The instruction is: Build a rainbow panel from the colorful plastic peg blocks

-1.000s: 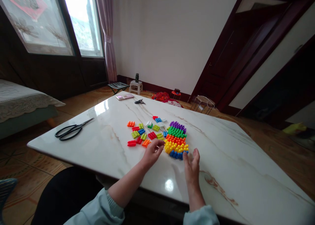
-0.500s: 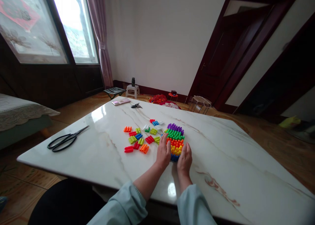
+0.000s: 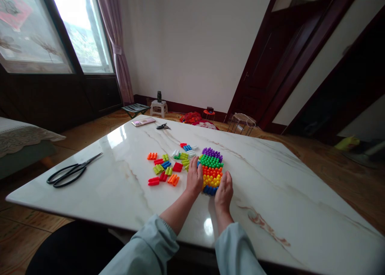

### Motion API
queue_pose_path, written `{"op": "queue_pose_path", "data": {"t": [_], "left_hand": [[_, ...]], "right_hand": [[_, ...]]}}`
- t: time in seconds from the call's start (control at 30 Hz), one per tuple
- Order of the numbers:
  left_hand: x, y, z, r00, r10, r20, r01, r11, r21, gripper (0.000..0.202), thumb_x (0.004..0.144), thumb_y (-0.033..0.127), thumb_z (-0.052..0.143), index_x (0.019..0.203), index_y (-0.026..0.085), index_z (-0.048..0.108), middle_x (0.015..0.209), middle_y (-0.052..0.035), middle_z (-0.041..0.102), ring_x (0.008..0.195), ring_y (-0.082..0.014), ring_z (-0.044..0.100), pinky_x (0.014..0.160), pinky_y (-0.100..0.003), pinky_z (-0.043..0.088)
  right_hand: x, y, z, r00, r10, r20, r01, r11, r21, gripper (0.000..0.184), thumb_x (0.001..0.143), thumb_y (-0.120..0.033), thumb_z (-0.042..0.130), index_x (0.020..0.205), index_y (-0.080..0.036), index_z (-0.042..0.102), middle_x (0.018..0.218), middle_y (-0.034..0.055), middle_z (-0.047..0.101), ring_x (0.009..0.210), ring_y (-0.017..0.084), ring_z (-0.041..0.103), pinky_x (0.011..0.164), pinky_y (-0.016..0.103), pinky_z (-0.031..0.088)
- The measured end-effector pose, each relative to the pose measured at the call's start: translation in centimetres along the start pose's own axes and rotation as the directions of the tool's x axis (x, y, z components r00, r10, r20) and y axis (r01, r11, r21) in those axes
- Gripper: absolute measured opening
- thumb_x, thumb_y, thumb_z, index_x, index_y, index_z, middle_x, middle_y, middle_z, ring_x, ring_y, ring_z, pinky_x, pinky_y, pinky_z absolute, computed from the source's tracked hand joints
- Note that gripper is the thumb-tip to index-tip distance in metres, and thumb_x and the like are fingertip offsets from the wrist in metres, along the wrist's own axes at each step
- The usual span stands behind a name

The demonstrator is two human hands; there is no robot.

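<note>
On a white table (image 3: 120, 187), a person's left hand (image 3: 195, 178) and right hand (image 3: 224, 191), flat and facing, flank a block of beads (image 3: 212, 171) (purple through blue), seemingly squaring its rows; the next move calls for light, even pressure.

L hand (image 3: 194, 177), R hand (image 3: 224, 190) apart, palms inwd.

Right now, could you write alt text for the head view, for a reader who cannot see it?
The left hand and right hand flank a knobbly block, banded purple, green, orange, yellow and blue, on a white table. Coloured pieces lie to its left, with scissors farther left and a phone and small tool beyond.
</note>
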State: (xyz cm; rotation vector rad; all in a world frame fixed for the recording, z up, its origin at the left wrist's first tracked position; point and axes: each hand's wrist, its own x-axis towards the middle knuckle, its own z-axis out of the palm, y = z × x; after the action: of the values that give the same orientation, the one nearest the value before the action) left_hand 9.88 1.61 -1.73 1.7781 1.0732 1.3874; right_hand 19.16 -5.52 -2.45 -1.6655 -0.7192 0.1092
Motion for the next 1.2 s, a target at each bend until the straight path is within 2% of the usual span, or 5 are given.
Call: {"op": "queue_pose_path", "data": {"t": [0.33, 0.87, 1.07, 1.13, 1.2], "left_hand": [[-0.6, 0.1, 1.3, 0.99, -0.04, 0.137, 0.031, 0.997, 0.069, 0.049, 0.092, 0.038, 0.042, 0.134, 0.015, 0.045, 0.142, -0.0138, 0.043, 0.136, -0.0247, 0.034, 0.114, -0.042, 0.027], [0.5, 0.0, 2.5, 0.993, -0.023, 0.113, 0.012, 0.995, 0.095, 0.041, 0.093, 0.035, 0.039, 0.125, 0.014, 0.055, 0.133, -0.0138, 0.052, 0.129, -0.0244, 0.043, 0.11, -0.041, 0.033], [0.6, -0.3, 0.3, 0.995, -0.037, -0.092, 0.029, 0.996, -0.089, 0.036, 0.094, 0.028, 0.036, 0.123, 0.017, 0.054, 0.13, -0.0117, 0.054, 0.125, -0.0212, 0.046, 0.108, -0.04, 0.035], [1.2, -0.8, -1.0, 0.991, -0.017, -0.136, 0.009, 0.998, -0.062, 0.033, 0.09, 0.019, 0.038, 0.117, 0.017, 0.057, 0.117, -0.0107, 0.06, 0.114, -0.0208, 0.054, 0.101, -0.04, 0.042], [2.0, -1.2, -2.1, 0.997, 0.061, -0.041, -0.06, 0.998, 0.033, 0.037, 0.083, 0.008, 0.04, 0.112, 0.018, 0.06, 0.111, -0.0099, 0.063, 0.109, -0.021, 0.056, 0.098, -0.04, 0.044]], "right_hand": [[0.4, -0.2, 1.1, 0.999, -0.016, 0.044, 0.019, 0.997, -0.081, 0.076, 0.085, -0.062, 0.025, 0.131, -0.005, 0.047, 0.134, 0.0235, 0.049, 0.125, 0.031, 0.045, 0.104, 0.044, 0.033], [1.6, 0.4, 2.6, 0.995, -0.102, 0.024, 0.104, 0.987, -0.125, 0.067, 0.088, -0.056, 0.029, 0.126, -0.006, 0.051, 0.128, 0.0234, 0.053, 0.119, 0.03, 0.05, 0.101, 0.043, 0.036], [0.4, -1.3, 0.4, 0.948, -0.284, -0.147, 0.281, 0.959, -0.041, 0.051, 0.093, -0.046, 0.029, 0.121, -0.009, 0.052, 0.125, 0.0197, 0.052, 0.12, 0.027, 0.047, 0.103, 0.046, 0.033], [-0.5, -2.4, -1.0, 0.915, -0.392, -0.092, 0.394, 0.919, -0.004, 0.039, 0.094, -0.04, 0.033, 0.111, -0.014, 0.057, 0.113, 0.0142, 0.057, 0.11, 0.024, 0.053, 0.099, 0.043, 0.039], [-1.6, -3.2, -2.4, 0.889, -0.456, 0.052, 0.456, 0.89, 0.006, 0.03, 0.093, -0.037, 0.039, 0.101, -0.017, 0.061, 0.103, 0.0097, 0.06, 0.099, 0.021, 0.057, 0.091, 0.038, 0.045]]}}
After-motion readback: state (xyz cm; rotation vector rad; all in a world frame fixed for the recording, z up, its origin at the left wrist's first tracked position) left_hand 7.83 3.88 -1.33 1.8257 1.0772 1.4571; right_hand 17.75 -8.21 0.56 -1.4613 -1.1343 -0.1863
